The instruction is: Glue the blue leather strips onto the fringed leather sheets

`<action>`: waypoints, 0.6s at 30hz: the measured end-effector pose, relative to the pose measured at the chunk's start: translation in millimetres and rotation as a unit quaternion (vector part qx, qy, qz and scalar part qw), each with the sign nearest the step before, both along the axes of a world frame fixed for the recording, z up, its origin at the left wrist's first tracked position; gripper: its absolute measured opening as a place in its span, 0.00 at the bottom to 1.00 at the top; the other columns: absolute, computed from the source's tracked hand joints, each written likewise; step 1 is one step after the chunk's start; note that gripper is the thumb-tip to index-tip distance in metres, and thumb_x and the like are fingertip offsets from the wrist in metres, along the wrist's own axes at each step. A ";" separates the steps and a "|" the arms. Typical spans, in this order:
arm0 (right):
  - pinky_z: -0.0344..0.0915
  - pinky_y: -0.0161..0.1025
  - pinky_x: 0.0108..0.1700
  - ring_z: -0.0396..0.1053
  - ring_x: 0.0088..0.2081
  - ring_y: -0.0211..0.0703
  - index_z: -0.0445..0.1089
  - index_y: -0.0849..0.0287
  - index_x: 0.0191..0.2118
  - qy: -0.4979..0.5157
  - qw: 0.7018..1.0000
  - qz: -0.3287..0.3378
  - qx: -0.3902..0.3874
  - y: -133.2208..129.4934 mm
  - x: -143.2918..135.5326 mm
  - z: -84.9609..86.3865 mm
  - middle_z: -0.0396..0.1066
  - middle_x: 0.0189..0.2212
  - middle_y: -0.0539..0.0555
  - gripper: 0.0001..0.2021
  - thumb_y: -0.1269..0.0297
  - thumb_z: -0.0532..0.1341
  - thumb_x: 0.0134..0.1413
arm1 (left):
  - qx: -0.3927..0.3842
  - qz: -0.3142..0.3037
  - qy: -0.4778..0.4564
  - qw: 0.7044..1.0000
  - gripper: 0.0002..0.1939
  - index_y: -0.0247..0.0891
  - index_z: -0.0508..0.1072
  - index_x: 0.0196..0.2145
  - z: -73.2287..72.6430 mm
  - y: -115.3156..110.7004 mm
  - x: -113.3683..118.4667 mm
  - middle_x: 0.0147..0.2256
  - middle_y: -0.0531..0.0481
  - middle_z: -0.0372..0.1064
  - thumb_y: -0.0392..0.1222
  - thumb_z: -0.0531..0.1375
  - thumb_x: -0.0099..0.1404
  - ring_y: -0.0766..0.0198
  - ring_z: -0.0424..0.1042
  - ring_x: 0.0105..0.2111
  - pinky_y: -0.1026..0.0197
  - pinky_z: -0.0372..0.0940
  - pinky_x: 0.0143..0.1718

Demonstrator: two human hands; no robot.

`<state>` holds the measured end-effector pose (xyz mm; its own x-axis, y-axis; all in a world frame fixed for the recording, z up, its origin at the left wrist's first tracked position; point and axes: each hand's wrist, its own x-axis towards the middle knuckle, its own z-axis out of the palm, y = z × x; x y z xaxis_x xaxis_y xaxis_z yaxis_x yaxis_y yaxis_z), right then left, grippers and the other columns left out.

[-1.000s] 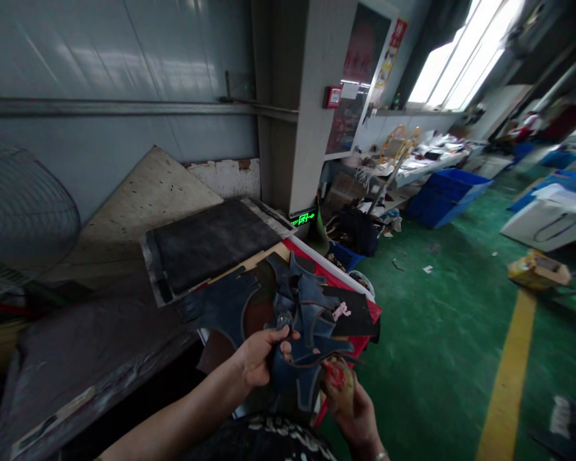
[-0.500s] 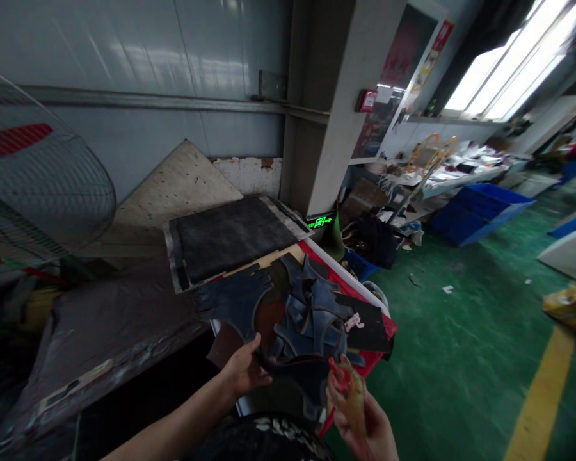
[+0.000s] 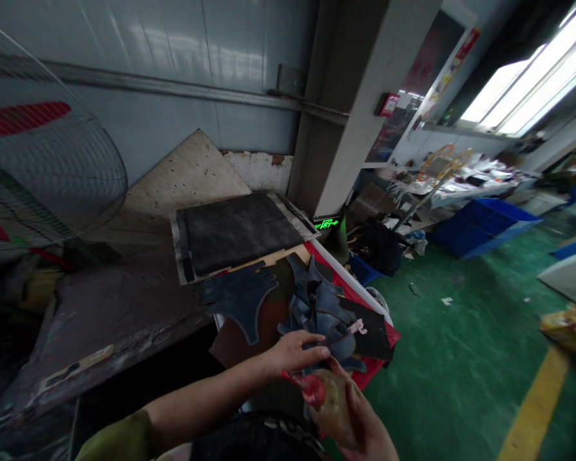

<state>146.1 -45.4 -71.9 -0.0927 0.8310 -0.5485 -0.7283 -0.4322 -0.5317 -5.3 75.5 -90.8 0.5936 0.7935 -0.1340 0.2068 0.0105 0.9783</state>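
Note:
My right hand is wrapped round a yellowish-brown squeeze bottle with a red nozzle. The nozzle points to the left, just below my left hand. Thumb and fingers of my left hand close on the edge of a dark blue leather-like piece on the pile. More cut blue pieces overlap in a heap there. To the left, another blue piece with a notched edge lies flat. A small pink object sits at the heap's right side.
A black mat lies behind the pieces. At left stand a caged fan and a brown-covered surface. A pillar rises behind. Blue bins stand on the green floor at right.
My left hand has moved right and closed on a blue piece of the pile. My right hand has turned the bottle, so its nozzle now points left. The view has shifted slightly.

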 end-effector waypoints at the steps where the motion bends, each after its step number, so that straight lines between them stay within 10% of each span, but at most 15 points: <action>1: 0.69 0.54 0.49 0.75 0.45 0.56 0.73 0.50 0.48 -0.015 1.000 0.010 0.003 1.0 -1.6 2.2 0.76 0.47 0.59 0.25 0.49 0.69 0.42 | 0.059 0.002 0.032 0.998 0.23 0.42 0.80 0.41 5.2 5.7 3.1 0.41 0.44 0.73 0.60 0.64 0.55 0.52 0.70 0.43 0.54 0.62 0.48; 5: 0.69 0.55 0.48 0.75 0.43 0.57 0.75 0.51 0.44 -0.059 0.997 0.041 0.015 2.9 -9.0 18.3 0.77 0.44 0.59 0.24 0.46 0.69 0.39 | 0.153 -0.067 0.054 0.984 0.18 0.42 0.82 0.30 16.8 22.9 7.5 0.35 0.46 0.70 0.59 0.64 0.54 0.55 0.69 0.40 0.56 0.62 0.44; 9: 0.71 0.56 0.43 0.76 0.40 0.58 0.75 0.52 0.44 -0.101 0.993 0.056 0.022 0.4 -12.9 19.0 0.77 0.40 0.61 0.28 0.39 0.65 0.38 | -0.070 -0.192 -0.050 0.978 0.20 0.37 0.80 0.27 11.0 25.1 8.7 0.29 0.49 0.71 0.58 0.62 0.57 0.60 0.70 0.34 0.61 0.62 0.39; 13: 0.73 0.52 0.40 0.75 0.40 0.56 0.74 0.53 0.44 -0.237 0.971 0.001 0.027 -7.1 1.4 -1.9 0.77 0.41 0.60 0.27 0.39 0.63 0.43 | -0.311 -0.121 -0.108 0.937 0.21 0.34 0.78 0.30 4.7 10.8 8.1 0.25 0.51 0.71 0.57 0.67 0.51 0.68 0.66 0.24 0.64 0.61 0.30; 18: 0.72 0.45 0.42 0.74 0.42 0.51 0.72 0.50 0.45 -0.360 0.929 -0.083 0.030 -32.9 40.4 -9.9 0.75 0.44 0.57 0.20 0.44 0.58 0.54 | -0.403 -0.021 -0.245 0.881 0.19 0.30 0.76 0.30 9.6 -9.7 -5.3 0.26 0.45 0.74 0.52 0.68 0.51 0.64 0.71 0.25 0.63 0.65 0.31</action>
<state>186.5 -78.4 -81.8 0.4116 0.8322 -0.3714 -0.2286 -0.3003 -0.9261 -10.5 65.8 -81.3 0.7634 0.5333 -0.3646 -0.2211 0.7460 0.6282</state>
